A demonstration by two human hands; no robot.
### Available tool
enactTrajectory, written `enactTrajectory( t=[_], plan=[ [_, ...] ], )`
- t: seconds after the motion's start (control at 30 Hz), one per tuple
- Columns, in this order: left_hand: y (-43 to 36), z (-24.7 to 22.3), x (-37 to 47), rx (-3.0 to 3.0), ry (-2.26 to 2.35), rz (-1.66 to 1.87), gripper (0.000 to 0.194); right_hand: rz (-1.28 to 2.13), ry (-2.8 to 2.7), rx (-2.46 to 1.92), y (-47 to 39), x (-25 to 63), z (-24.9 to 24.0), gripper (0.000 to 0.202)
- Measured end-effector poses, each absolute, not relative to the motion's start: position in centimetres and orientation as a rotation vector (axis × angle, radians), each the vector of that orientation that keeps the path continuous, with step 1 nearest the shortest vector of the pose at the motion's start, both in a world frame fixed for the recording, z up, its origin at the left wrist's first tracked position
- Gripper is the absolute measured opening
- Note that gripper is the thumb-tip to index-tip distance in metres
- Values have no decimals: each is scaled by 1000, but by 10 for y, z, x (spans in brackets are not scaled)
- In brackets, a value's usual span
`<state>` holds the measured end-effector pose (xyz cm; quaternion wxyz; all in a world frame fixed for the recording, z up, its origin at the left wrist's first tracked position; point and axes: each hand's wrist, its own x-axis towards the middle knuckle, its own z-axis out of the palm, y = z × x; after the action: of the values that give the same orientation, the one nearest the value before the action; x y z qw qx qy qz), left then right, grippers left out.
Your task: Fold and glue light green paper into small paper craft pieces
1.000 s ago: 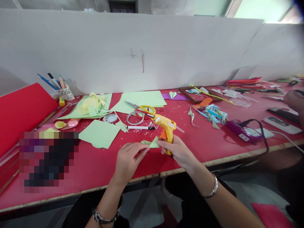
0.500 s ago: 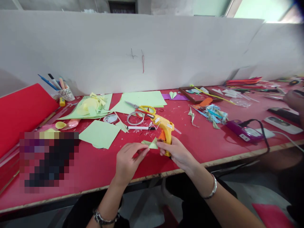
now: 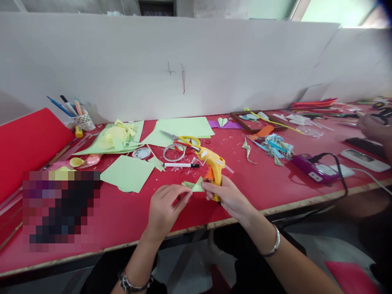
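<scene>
My left hand (image 3: 168, 208) pinches a small folded piece of light green paper (image 3: 197, 185) above the red table. In my right hand (image 3: 228, 196) is a yellow glue gun (image 3: 211, 159) with an orange trigger, its nozzle pointing up and to the left. The thumb and finger of that hand also touch the right side of the folded paper. Just beyond my hands lie a white marker (image 3: 180, 165), a clear roll of tape (image 3: 174, 152) and yellow-handled scissors (image 3: 183, 139).
Green paper sheets (image 3: 128, 171) lie at the left, near a pen cup (image 3: 84, 121). A blue tassel bundle (image 3: 274, 147), a purple power strip (image 3: 315, 169) with a cord and a shallow tray (image 3: 260, 122) are to the right. Another person's hand (image 3: 373, 126) shows at the far right.
My hands, the folded paper and the glue gun stay almost in place. At the far right, the other person's hand has shifted left and now shows a dark object.
</scene>
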<state>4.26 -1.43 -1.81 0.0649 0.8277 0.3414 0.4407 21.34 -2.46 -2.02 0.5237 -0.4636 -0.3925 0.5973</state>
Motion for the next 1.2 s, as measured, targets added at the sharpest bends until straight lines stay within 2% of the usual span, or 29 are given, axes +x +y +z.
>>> enactTrajectory(
  t=[1.2],
  plan=[
    [-15,-20,47,2591,1074,1207,11,1386,-983,-1232,-27,208,-18,23]
  ],
)
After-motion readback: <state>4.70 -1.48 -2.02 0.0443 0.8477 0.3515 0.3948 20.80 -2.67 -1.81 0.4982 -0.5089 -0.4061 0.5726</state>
